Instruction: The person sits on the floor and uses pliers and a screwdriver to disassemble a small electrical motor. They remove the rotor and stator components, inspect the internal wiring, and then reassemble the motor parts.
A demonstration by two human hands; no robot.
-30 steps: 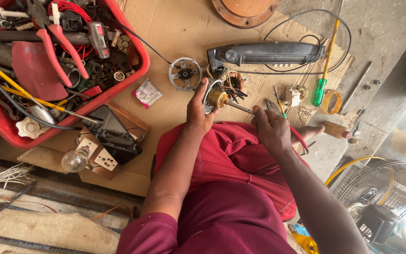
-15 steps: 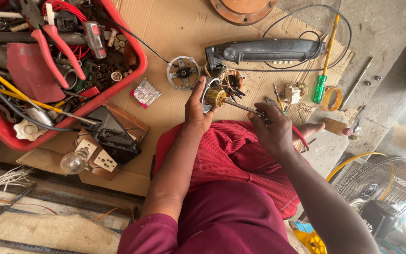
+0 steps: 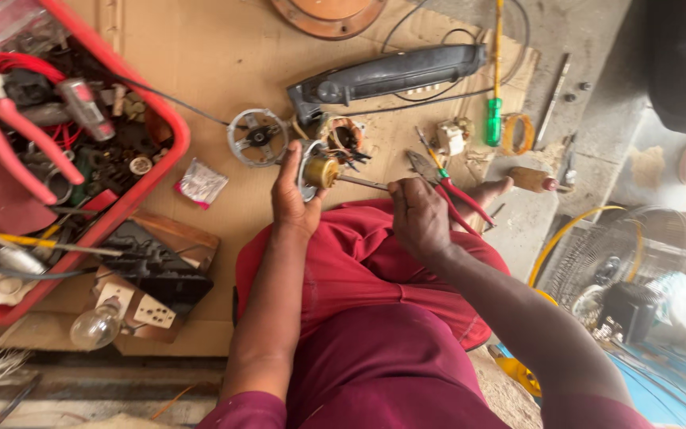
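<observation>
Motor rotor gripped in both my hands, above my lap.

My left hand [image 3: 291,199] clasps the brass-coloured rotor [image 3: 321,171]; my right hand [image 3: 418,216] pinches its shaft [image 3: 363,183] and holds red-handled pliers [image 3: 448,187]. Red tray [image 3: 148,179] lies at nine o'clock, black casing [image 3: 387,75] at twelve.

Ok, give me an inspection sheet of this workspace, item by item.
Surface: brown cardboard sheet on the floor.
Job's things: small brass motor part held by left hand; right hand holds a thin tool against it.
Clutter: red tray of tools, red-handled pliers, green screwdriver, black housing, light bulb.
Grips: both closed on their items.
Cables: black wire looped behind the housing.
Surroundings: fan cage on the right.
</observation>
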